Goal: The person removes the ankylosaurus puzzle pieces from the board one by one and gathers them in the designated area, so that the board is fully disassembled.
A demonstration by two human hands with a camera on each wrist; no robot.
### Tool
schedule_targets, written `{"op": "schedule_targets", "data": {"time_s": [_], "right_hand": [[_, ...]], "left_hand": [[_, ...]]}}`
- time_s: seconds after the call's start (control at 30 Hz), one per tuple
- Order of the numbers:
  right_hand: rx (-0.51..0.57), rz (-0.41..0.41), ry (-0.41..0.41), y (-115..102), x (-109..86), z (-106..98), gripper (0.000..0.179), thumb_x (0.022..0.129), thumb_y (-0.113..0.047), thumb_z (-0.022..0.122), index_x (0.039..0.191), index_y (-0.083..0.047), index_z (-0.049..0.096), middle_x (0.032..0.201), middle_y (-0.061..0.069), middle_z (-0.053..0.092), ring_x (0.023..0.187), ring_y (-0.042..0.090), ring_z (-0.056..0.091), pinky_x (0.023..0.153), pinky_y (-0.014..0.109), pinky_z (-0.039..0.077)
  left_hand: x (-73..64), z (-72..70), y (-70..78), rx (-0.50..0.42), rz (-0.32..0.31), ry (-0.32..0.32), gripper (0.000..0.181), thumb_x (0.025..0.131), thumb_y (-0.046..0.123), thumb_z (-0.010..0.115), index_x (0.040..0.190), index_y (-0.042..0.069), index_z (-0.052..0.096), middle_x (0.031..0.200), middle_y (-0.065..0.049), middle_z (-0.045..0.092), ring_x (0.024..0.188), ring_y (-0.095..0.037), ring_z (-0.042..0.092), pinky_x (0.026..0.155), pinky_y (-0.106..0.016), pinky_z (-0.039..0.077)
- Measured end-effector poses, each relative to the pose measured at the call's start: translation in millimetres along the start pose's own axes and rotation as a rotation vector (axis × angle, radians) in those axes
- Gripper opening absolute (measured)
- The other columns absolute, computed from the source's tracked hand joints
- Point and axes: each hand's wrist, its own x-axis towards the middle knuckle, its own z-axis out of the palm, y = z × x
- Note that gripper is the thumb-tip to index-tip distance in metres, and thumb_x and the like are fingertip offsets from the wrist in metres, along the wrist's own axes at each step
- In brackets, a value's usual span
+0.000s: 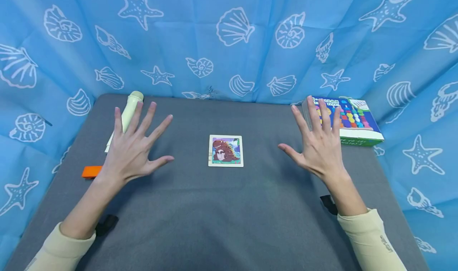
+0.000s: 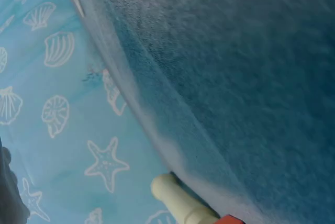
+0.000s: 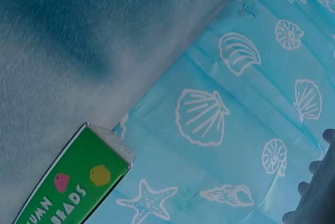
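Both hands hover over the grey table with fingers spread and nothing held. My left hand is at the left, overlapping a pale green cylindrical object and an orange block in the head view. On the other side, my right hand overlaps the left end of a bead-set box. Between the hands, a small square picture puzzle with a brown spiky dinosaur lies flat. In the left wrist view the pale cylinder shows at the bottom; the right wrist view catches the box's green side.
A grey cloth covers the table. Blue curtains printed with white shells and starfish hang behind it and along both sides. Dark straps show under the wrists.
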Motion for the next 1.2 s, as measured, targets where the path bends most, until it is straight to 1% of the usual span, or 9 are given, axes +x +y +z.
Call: {"op": "schedule_targets", "data": {"time_s": [0.1,0.17,0.33,0.47,0.57,0.73,0.97,1.07,1.2], "right_hand": [[0.025,-0.006,0.007,-3.4,2.0,2.8,0.104,0.094,-0.093,0.028,0.173,-0.026,0.029,0.182,0.016,0.022,0.168,0.044,0.018,0.135,0.073,0.009],[0.052,-0.020,0.014,-6.5,4.0,5.6,0.100,0.096,-0.089,0.032,0.172,-0.023,0.033,0.181,0.016,0.026,0.165,0.045,0.024,0.133,0.071,0.016],[0.209,-0.066,0.000,-19.5,10.9,15.3,0.087,0.098,-0.064,0.062,0.165,-0.012,0.044,0.171,0.020,0.042,0.152,0.045,0.042,0.120,0.070,0.037],[0.376,-0.069,-0.040,-34.9,19.1,25.7,0.075,0.093,-0.038,0.080,0.156,-0.007,0.053,0.158,0.019,0.056,0.142,0.041,0.053,0.111,0.065,0.047],[0.490,-0.063,-0.084,-47.4,26.6,33.3,0.064,0.093,-0.028,0.083,0.148,-0.005,0.059,0.149,0.017,0.063,0.137,0.036,0.058,0.111,0.061,0.050],[0.670,-0.034,-0.190,-66.4,40.8,46.8,0.047,0.097,-0.017,0.081,0.139,-0.002,0.065,0.136,0.017,0.069,0.125,0.032,0.065,0.108,0.056,0.054],[0.874,0.060,-0.450,-86.8,63.9,77.0,0.031,0.101,-0.012,0.076,0.128,0.002,0.069,0.123,0.019,0.075,0.111,0.031,0.074,0.101,0.052,0.062],[0.903,0.090,-0.538,-94.0,74.1,90.5,0.028,0.102,-0.011,0.075,0.126,0.003,0.071,0.117,0.016,0.076,0.106,0.028,0.074,0.099,0.047,0.063],[0.876,0.090,-0.638,-102.4,87.0,104.9,0.027,0.102,-0.012,0.075,0.124,0.003,0.072,0.113,0.015,0.077,0.103,0.025,0.074,0.095,0.040,0.063]], "left_hand": [[1.9,0.4,1.4,-0.016,0.000,-0.025,0.098,0.095,0.094,0.015,0.175,0.038,0.018,0.186,-0.006,0.002,0.173,-0.041,0.005,0.128,-0.085,0.001],[3.4,0.8,2.8,-0.032,0.001,-0.045,0.092,0.100,0.088,0.024,0.175,0.036,0.019,0.186,-0.007,0.005,0.172,-0.041,0.010,0.129,-0.083,0.002],[9.2,2.0,9.5,-0.077,0.000,-0.106,0.081,0.102,0.058,0.059,0.173,0.030,0.032,0.182,-0.012,0.026,0.167,-0.041,0.029,0.132,-0.079,0.010],[15.4,3.5,17.6,-0.101,0.008,-0.172,0.075,0.101,0.042,0.072,0.168,0.023,0.044,0.176,-0.014,0.040,0.161,-0.041,0.041,0.130,-0.075,0.025],[20.0,5.7,25.3,-0.125,0.022,-0.228,0.072,0.102,0.038,0.073,0.167,0.021,0.046,0.173,-0.015,0.045,0.158,-0.040,0.047,0.127,-0.073,0.034],[27.6,12.1,39.8,-0.193,0.033,-0.318,0.064,0.104,0.038,0.073,0.161,0.017,0.054,0.168,-0.015,0.052,0.153,-0.038,0.053,0.125,-0.071,0.040],[37.0,25.7,60.9,-0.288,-0.006,-0.524,0.060,0.107,0.044,0.068,0.159,0.015,0.058,0.163,-0.016,0.057,0.150,-0.039,0.057,0.122,-0.066,0.046],[40.8,31.0,67.6,-0.355,-0.025,-0.596,0.061,0.108,0.045,0.066,0.160,0.015,0.055,0.165,-0.017,0.055,0.150,-0.039,0.056,0.119,-0.065,0.048],[47.2,33.2,74.5,-0.448,-0.048,-0.737,0.066,0.110,0.045,0.063,0.167,0.017,0.045,0.174,-0.017,0.042,0.158,-0.042,0.045,0.123,-0.068,0.044]]}}
